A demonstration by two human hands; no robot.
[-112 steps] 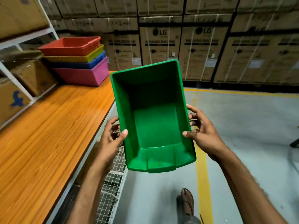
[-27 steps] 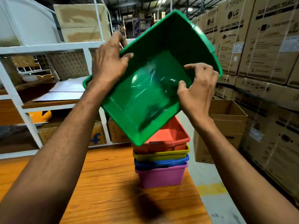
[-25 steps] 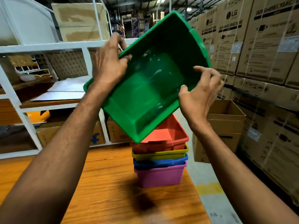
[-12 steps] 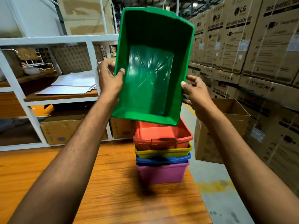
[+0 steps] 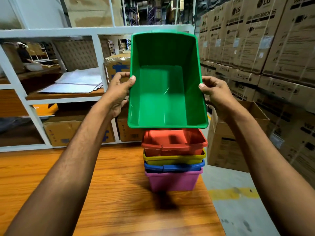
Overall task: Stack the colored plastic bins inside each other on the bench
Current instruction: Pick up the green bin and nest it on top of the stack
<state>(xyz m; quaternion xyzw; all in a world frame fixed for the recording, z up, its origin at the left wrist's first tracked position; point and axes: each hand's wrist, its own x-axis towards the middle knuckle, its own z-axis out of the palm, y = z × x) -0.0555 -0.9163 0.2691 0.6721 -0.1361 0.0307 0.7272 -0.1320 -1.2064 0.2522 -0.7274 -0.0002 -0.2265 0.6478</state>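
I hold an empty green bin [image 5: 163, 92] in the air with both hands, its open side tilted toward me. My left hand [image 5: 119, 92] grips its left rim and my right hand [image 5: 216, 94] grips its right rim. Directly below it a nested stack stands on the wooden bench [image 5: 102, 193] near the right edge: a red bin [image 5: 173, 142] on top, then a yellow bin [image 5: 173, 159], a blue bin [image 5: 172, 167] and a pink bin [image 5: 172, 181] at the bottom. The green bin's lower edge hangs just above the red bin and hides its far part.
A white metal shelf rack [image 5: 95, 51] with cardboard boxes and flat sheets stands behind the bench. An open cardboard box [image 5: 230, 142] sits on the floor right of the stack. Tall stacked washing-machine cartons [image 5: 264, 40] line the right side. A yellow floor line [image 5: 233, 193] runs beside the bench.
I have turned the green bin from a slanted, raised position to level, lengthwise alignment with the stack and lowered it closer to the red bin. Both hands shifted to its side rims.
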